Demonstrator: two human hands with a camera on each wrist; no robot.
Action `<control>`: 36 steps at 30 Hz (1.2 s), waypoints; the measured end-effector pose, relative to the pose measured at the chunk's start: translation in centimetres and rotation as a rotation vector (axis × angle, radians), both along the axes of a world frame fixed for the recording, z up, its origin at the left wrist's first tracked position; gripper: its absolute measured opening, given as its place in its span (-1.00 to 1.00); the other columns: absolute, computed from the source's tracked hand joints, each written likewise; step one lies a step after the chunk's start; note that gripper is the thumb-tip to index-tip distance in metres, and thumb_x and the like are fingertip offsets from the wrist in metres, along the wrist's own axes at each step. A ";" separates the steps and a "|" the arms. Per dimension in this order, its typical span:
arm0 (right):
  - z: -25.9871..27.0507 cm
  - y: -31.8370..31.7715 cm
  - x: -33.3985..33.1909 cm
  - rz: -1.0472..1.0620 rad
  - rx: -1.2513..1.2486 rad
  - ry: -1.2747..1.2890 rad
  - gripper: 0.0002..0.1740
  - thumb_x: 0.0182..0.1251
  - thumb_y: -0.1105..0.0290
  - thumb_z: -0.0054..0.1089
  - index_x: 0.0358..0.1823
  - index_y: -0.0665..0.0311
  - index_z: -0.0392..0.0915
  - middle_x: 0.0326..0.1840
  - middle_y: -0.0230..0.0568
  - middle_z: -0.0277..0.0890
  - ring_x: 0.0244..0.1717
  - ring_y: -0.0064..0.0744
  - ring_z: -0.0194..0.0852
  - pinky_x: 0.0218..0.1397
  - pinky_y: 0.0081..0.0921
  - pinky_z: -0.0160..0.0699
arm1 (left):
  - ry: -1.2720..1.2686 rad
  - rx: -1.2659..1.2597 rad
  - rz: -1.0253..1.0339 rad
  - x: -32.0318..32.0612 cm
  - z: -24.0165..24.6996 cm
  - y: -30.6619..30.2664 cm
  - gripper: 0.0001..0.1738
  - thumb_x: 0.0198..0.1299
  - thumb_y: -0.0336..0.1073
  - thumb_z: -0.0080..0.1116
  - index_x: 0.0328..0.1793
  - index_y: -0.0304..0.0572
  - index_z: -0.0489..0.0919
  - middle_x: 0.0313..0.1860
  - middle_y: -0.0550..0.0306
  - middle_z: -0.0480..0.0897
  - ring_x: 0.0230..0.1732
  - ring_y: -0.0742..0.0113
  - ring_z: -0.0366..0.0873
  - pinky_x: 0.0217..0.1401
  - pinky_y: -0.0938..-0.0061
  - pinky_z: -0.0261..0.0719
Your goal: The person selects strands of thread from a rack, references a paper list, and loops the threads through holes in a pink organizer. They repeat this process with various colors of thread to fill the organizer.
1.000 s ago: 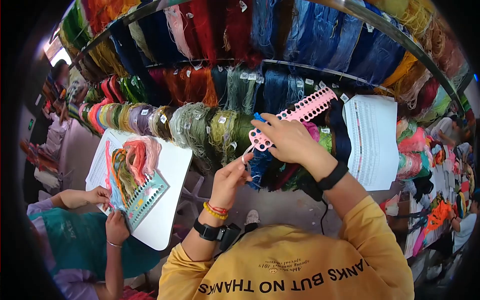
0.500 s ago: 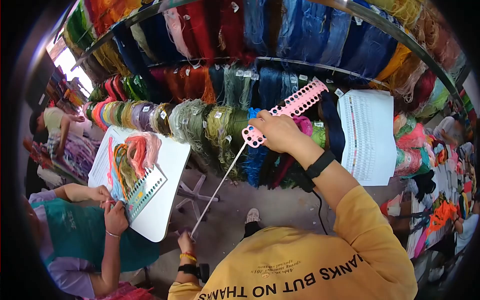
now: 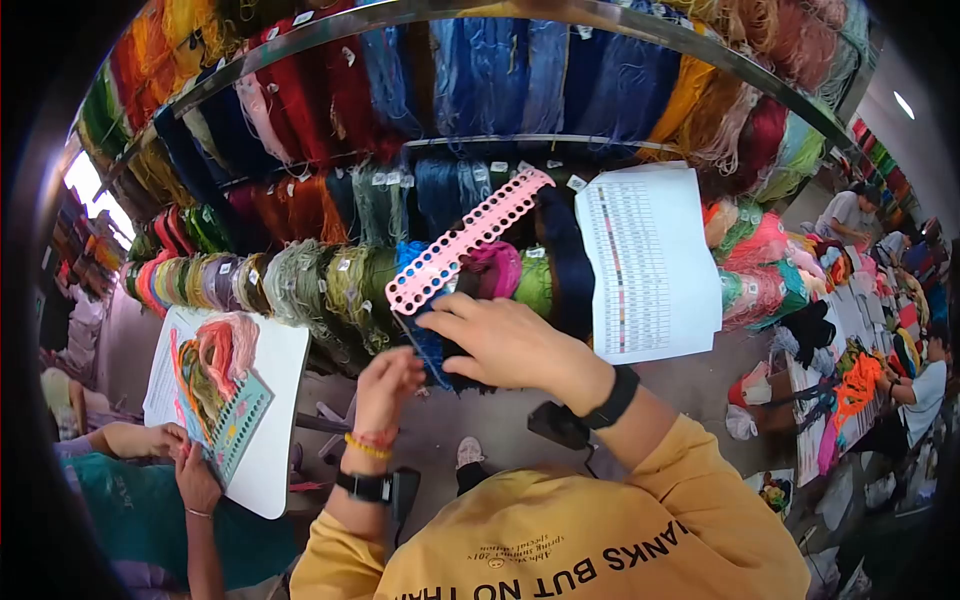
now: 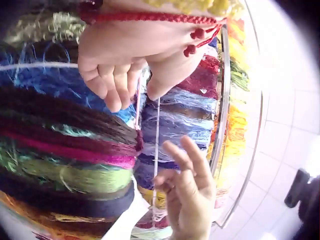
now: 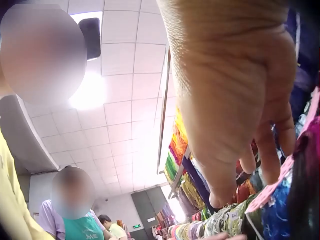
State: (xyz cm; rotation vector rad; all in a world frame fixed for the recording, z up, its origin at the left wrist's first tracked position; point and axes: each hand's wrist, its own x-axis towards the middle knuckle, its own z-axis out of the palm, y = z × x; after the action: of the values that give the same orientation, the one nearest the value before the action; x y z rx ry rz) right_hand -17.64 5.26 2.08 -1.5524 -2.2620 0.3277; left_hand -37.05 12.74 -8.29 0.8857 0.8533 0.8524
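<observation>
A long pink thread card [image 3: 465, 240], punched with two rows of holes, lies slantwise over the hanging skeins in the head view. My right hand [image 3: 500, 340] hovers just below its rounded lower end, fingers spread and bent. To the left, my left hand [image 3: 380, 395] has loosely curled fingers, close to a dark blue skein [image 3: 430, 350]. The left wrist view shows the thumb [image 4: 156, 90] apart from the fingers, with nothing seen between them. In the right wrist view, the card's edge [image 5: 272, 197] passes beyond the right fingertips.
A printed chart sheet [image 3: 655, 265] hangs right of the card. Labelled skeins [image 3: 295, 290] line the rail, with a metal rack bar [image 3: 540, 12] above. At left, another person's hands [image 3: 190, 460] work at a green card [image 3: 240, 425] on a white board [image 3: 275, 470].
My left hand drew a white strand down and left, then returned beside the card. My right hand has left the pink card and moved below it. The head view has shifted right.
</observation>
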 end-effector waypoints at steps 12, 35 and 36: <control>-4.0 -11.9 10.1 -0.320 -0.131 0.160 -0.58 0.13 0.25 0.14 0.01 0.24 0.42 -0.22 -0.08 0.50 -0.24 -0.09 0.48 -0.17 -0.30 0.44 | -0.223 -0.115 0.228 5.1 -0.8 2.4 -0.86 0.21 -0.24 0.05 -0.24 -0.13 0.47 -0.37 0.21 0.57 -0.37 0.40 0.53 -0.35 0.60 0.40; -3.2 -6.0 11.7 -0.345 -0.096 0.548 -0.63 0.17 0.30 0.14 0.01 0.25 0.44 -0.25 -0.20 0.56 -0.49 -0.41 0.49 -0.40 -0.50 0.45 | -0.438 0.290 0.548 -3.1 8.0 8.6 -0.74 0.30 -0.20 -0.14 -0.05 -0.19 0.47 -0.34 0.27 0.61 -0.43 0.54 0.52 -0.30 0.58 0.53; -3.0 -5.3 11.4 -0.334 -0.113 0.642 -0.63 0.18 0.30 0.14 0.01 0.25 0.44 -0.27 -0.23 0.56 -0.51 -0.46 0.48 -0.42 -0.54 0.43 | -0.403 0.283 0.540 -2.5 9.5 8.6 -0.71 0.31 -0.21 -0.15 -0.02 -0.22 0.46 -0.32 0.26 0.61 -0.39 0.52 0.54 -0.25 0.55 0.54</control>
State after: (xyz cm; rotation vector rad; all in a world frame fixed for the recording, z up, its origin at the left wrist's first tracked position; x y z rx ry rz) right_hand -6.25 -0.01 -0.90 -1.5572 -1.4947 0.7419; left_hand -39.56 21.33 1.24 0.6919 0.6268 1.5946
